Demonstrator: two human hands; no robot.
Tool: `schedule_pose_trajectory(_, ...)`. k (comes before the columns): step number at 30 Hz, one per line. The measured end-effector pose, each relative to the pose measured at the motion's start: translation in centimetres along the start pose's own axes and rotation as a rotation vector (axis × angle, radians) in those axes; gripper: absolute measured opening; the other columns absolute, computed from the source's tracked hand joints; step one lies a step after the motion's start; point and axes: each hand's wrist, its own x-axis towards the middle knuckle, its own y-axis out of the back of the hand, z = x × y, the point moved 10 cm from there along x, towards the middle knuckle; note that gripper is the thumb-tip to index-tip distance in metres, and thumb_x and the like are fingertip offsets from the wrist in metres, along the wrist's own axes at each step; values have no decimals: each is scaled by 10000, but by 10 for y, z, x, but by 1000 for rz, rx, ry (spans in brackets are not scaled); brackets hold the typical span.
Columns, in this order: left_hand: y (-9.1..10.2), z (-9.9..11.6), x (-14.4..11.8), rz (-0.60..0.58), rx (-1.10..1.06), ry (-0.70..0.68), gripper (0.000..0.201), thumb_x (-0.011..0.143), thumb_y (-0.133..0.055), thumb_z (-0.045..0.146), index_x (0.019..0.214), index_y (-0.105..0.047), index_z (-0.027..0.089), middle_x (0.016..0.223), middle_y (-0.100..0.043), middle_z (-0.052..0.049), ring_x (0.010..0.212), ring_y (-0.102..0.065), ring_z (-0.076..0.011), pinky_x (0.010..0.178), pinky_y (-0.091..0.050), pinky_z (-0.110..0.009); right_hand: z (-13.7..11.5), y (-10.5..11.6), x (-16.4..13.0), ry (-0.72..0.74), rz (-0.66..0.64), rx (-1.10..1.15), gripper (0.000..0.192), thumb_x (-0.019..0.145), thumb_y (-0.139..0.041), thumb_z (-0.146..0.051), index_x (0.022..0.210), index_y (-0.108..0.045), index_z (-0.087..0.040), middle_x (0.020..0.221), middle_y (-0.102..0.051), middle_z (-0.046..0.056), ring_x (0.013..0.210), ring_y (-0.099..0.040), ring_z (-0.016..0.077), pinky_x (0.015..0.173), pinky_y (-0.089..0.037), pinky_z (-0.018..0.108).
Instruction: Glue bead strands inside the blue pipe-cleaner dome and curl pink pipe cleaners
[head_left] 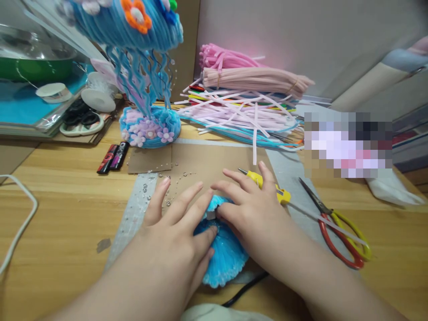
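Between my hands is a blue ruffled piece [227,261] made of fuzzy chenille stems, its pleats fanned out towards me and its edge frilled. My left hand [179,234] grips it from the left, with thumb and forefinger pressed near its middle and the other fingers stretched outward. From the right, my right hand [249,207] has its thumb and forefinger on the piece's upper part, the remaining fingers spread. A small grey part shows in the gap between the fingertips; its kind I cannot make out. A yellow glue gun [283,195] lies partly behind my right hand.
Red-and-yellow scissors [344,240] lie open at right. A tall blue chenille ornament [150,129] with flowers stands behind on cardboard [203,156]. Bundled chenille stems [254,80] are piled at the back. A beaded string [168,203], spools [98,98] and a white cable [28,191] lie left.
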Motion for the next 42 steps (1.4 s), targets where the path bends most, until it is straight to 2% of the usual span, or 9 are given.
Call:
schedule_pose_trajectory(9,-1,-3,-1,-16,3,13,176,836,-596,382,886,-725,274,1363,-558,-73,1367,-356,-258,1153,12,-515,7,-7,-1,-23,-15,88,87,838,-649,-235,783,-700,-279,1277,-613,0,1299,-414,309,1061,-40,684)
schedule_pose_trajectory(15,-1,-3,1,-6,-15,24,160,832,-600,371,860,-726,276,1366,-557,-61,1358,-373,-261,1150,11,-507,2,-12,-2,-8,-115,87,106,876,-568,-218,853,-671,-209,1263,-609,74,1285,-430,298,1074,-95,670)
schedule_pose_trajectory(21,-1,0,2,-11,-12,10,157,812,-623,373,899,-727,294,1357,-569,-47,1345,-392,-263,1147,22,-494,3,-13,-5,-56,-158,37,98,859,-588,-183,858,-686,-195,1229,-631,97,1270,-453,325,1055,-124,708)
schedule_pose_trajectory(25,-1,1,2,-15,-8,10,162,812,-624,375,911,-726,299,1346,-579,-44,1342,-396,-262,1146,27,-492,4,-12,-5,-70,-113,-15,92,847,-623,-164,799,-695,-196,1142,-674,87,1218,-503,325,1040,-145,722)
schedule_pose_trajectory(31,0,-1,1,1,-15,22,156,815,-621,370,903,-725,294,1351,-574,-53,1345,-391,-265,1147,20,-501,-3,-3,-5,22,10,-45,84,845,-637,-178,777,-683,-191,1128,-680,71,1190,-514,311,1051,-114,714)
schedule_pose_trajectory(37,-1,-3,0,-15,-18,32,164,828,-606,377,924,-722,311,1351,-573,-33,1349,-386,-258,1152,24,-497,-2,-4,-5,63,40,-12,102,839,-658,-199,738,-667,-190,1075,-695,41,1121,-554,278,1066,-73,696)
schedule_pose_trajectory(42,0,-4,-1,-12,-28,40,166,831,-605,384,926,-725,319,1346,-578,-24,1345,-391,-262,1153,19,-489,5,8,-18,-2,82,70,72,846,-646,-191,818,-686,-244,1158,-673,12,1250,-473,277,1093,7,651)
